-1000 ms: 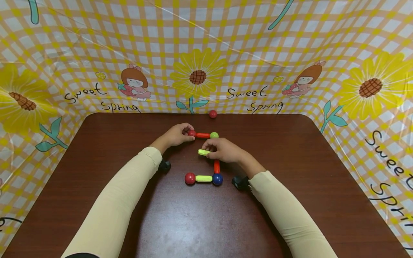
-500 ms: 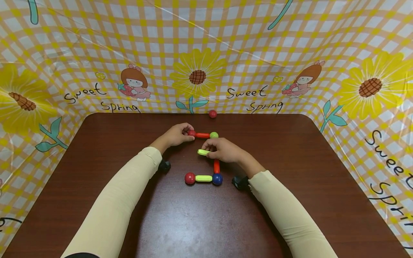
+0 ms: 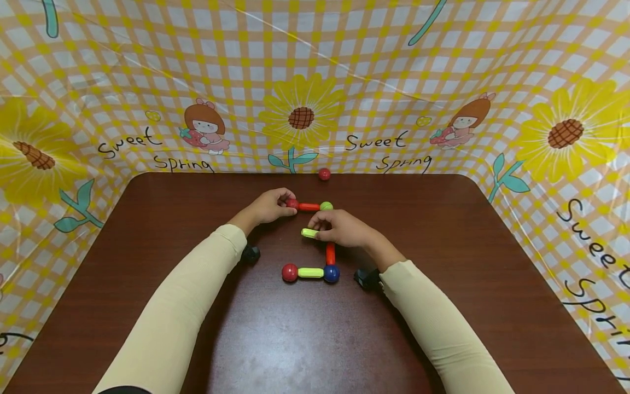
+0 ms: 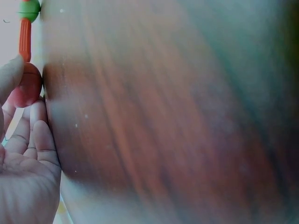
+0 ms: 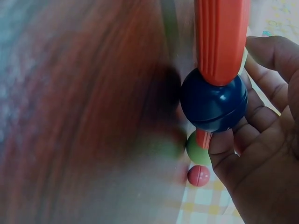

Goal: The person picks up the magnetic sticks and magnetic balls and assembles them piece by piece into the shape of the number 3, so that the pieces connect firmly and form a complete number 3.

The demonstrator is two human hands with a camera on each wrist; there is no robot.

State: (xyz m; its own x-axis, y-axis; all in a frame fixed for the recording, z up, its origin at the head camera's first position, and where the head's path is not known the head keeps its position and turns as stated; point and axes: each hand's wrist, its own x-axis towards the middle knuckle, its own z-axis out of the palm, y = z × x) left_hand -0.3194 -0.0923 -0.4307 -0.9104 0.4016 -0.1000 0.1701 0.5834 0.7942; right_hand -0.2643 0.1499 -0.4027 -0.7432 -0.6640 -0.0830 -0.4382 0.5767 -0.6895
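My left hand [image 3: 268, 206] pinches a red ball [image 3: 292, 203] between thumb and fingers. From that ball a red magnetic rod [image 3: 309, 207] runs to a green ball [image 3: 326, 207]. My right hand [image 3: 342, 229] holds a yellow-green rod [image 3: 308, 233], its free end pointing left. A dark blue ball [image 5: 214, 100] beside the right fingers shows in the right wrist view; the hand hides it from the head view. Another red rod [image 3: 331, 255] joins it to a nearer blue ball [image 3: 332, 273]. Whether the held rod touches the hidden ball, I cannot tell.
A second yellow-green rod [image 3: 311, 273] links the near blue ball to a red ball [image 3: 290, 272] on its left. One loose red ball [image 3: 324, 174] lies at the back edge of the brown table [image 3: 275, 339]. A patterned cloth [image 3: 389, 76] rises behind and along both sides.
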